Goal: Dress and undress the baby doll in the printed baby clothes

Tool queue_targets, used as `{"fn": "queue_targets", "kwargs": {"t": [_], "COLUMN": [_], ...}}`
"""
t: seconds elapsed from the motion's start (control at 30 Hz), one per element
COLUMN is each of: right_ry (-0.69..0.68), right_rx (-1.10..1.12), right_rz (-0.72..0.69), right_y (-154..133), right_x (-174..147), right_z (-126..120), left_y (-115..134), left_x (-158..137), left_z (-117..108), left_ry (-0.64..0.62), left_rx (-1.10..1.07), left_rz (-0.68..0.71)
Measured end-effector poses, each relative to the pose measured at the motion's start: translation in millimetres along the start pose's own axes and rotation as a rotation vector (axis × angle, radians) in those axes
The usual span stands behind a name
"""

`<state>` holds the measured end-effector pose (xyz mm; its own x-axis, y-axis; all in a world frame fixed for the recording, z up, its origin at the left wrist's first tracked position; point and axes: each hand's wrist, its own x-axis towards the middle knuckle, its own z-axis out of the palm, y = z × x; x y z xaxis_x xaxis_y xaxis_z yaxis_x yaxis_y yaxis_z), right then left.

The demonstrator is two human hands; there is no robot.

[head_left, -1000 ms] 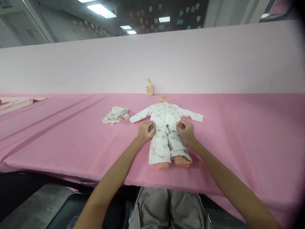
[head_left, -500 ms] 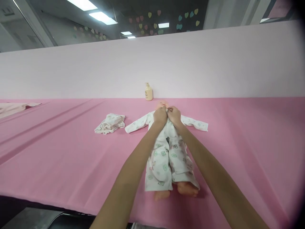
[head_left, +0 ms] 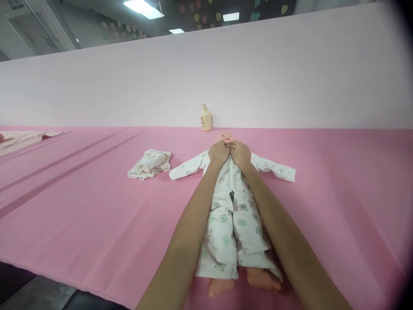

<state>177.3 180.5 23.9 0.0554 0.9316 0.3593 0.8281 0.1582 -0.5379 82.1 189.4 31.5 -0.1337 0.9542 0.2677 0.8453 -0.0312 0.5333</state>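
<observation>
Left hand [head_left: 220, 153], right hand [head_left: 240, 154]: fingers narrow, pinching white printed cloth jacket [head_left: 226, 174] at neck.
Peach plastic doll [head_left: 227, 137]: align jacket edges, press lightly.

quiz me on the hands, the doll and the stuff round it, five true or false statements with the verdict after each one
1. The left hand and right hand are close together at the neck of the outfit. True.
2. The bottle stands to the right of the doll's head. False: it stands to the left.
3. The cloth lies to the left of the outfit. True.
4. The outfit covers both feet. False: both show below it.
5. The sleeves stretch out to either side. True.
</observation>
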Motion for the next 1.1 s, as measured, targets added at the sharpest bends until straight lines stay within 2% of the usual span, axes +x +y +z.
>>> {"fn": "queue_targets", "kwargs": {"t": [0.17,0.6,0.83,1.1], "right_ry": [0.016,0.015,0.008,0.029], "right_rx": [0.021,0.068,0.04,0.02], "right_rz": [0.05,0.091,0.08,0.048], "right_y": [2,3,0,3], "right_x": [1,1,-1,0], "right_z": [2,1,-1,1], "left_y": [-6,-7,-17,-23], "left_x": [-1,-1,8,13], "left_z": [0,-4,-4,2], "left_ry": [-0.005,-0.054,-0.173,-0.188], "left_rx": [-0.074,-0.045,-0.226,-0.345], "left_rz": [-0.005,0.077,0.154,0.148]}}
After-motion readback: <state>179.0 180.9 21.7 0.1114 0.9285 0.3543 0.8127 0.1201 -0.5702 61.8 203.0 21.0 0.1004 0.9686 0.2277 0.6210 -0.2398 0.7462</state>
